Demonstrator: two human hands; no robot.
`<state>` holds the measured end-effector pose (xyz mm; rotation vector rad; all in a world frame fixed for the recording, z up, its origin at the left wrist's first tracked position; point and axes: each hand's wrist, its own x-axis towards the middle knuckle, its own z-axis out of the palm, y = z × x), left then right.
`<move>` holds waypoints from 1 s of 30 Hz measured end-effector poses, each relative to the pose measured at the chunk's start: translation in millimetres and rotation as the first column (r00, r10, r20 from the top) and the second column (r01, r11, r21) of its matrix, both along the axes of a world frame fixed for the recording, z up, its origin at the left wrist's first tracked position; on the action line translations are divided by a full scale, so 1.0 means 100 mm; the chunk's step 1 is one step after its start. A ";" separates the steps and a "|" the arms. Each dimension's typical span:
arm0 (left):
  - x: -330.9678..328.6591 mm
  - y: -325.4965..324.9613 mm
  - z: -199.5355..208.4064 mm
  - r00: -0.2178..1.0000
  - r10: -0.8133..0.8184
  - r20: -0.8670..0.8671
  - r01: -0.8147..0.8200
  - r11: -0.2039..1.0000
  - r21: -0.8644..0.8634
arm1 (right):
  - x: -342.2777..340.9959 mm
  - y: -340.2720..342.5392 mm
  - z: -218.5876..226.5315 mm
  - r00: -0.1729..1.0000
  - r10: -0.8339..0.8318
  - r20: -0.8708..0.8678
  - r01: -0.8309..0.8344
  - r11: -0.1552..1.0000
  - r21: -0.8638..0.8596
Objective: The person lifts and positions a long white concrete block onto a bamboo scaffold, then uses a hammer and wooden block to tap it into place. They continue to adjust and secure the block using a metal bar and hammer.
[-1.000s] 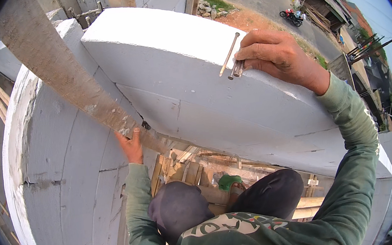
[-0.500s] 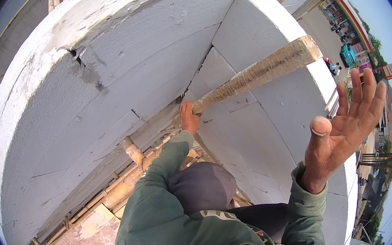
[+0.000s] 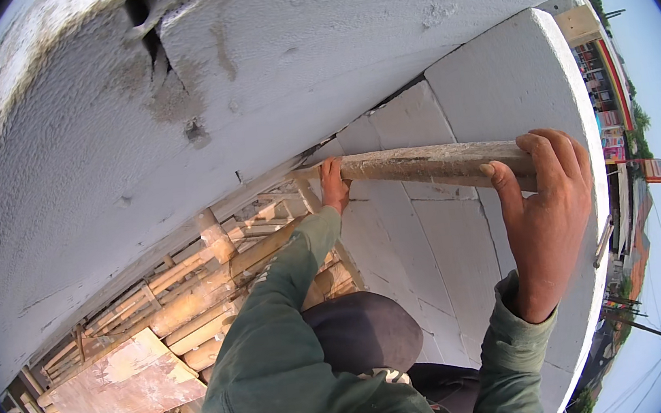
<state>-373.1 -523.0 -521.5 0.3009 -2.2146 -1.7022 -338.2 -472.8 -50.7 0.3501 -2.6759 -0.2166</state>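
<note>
A long wooden beam (image 3: 432,164), rough and pale with dust on top, lies across the corner where two white block walls meet. My left hand (image 3: 334,186) grips its far end, close to the dark joint between the walls. Around the near right end, my right hand (image 3: 550,189) is curled, thumb on one side and fingers over the other. The right-hand block wall (image 3: 464,232) stands just behind and below the beam. Grey-white blocks of the left wall (image 3: 267,83) rise beyond my left hand.
Bamboo poles (image 3: 194,299) form a scaffold below on the left, with a worn board (image 3: 127,385) lying on it. A crack (image 3: 152,39) runs down from the left wall's top. A wood piece (image 3: 577,25) juts past the right wall's edge, above a street far below.
My right hand has gone from open in the air to holding the beam's near end. That end has swung lower, and my view has shifted closer to the left wall.
</note>
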 end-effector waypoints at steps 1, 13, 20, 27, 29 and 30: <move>-0.07 0.00 0.01 1.000 0.015 -0.021 -0.014 1.000 0.023 | -0.04 -0.03 -0.01 0.996 0.084 -0.029 -0.082 0.995 0.054; -0.51 -0.03 -0.11 0.903 0.125 0.412 0.046 0.924 -0.380 | -0.60 -0.04 0.04 0.944 0.317 -0.094 -0.308 0.946 0.102; -0.52 -0.09 0.18 0.981 0.117 0.156 -0.132 0.987 0.089 | -0.83 -0.01 0.28 0.889 0.344 -0.302 -0.361 0.932 -0.002; -0.54 -0.25 0.41 0.966 0.086 0.245 0.013 0.926 -0.377 | -0.92 -0.02 0.18 0.908 0.179 -0.378 -0.201 0.979 -0.018; -0.57 -0.24 0.41 0.979 0.099 0.178 -0.023 0.923 -0.383 | -1.01 0.01 0.17 0.896 0.220 -0.387 -0.265 0.962 -0.067; -0.58 -0.23 0.39 0.971 0.115 0.211 -0.034 0.935 -0.354 | -1.05 0.03 0.17 0.898 0.233 -0.372 -0.296 0.948 -0.119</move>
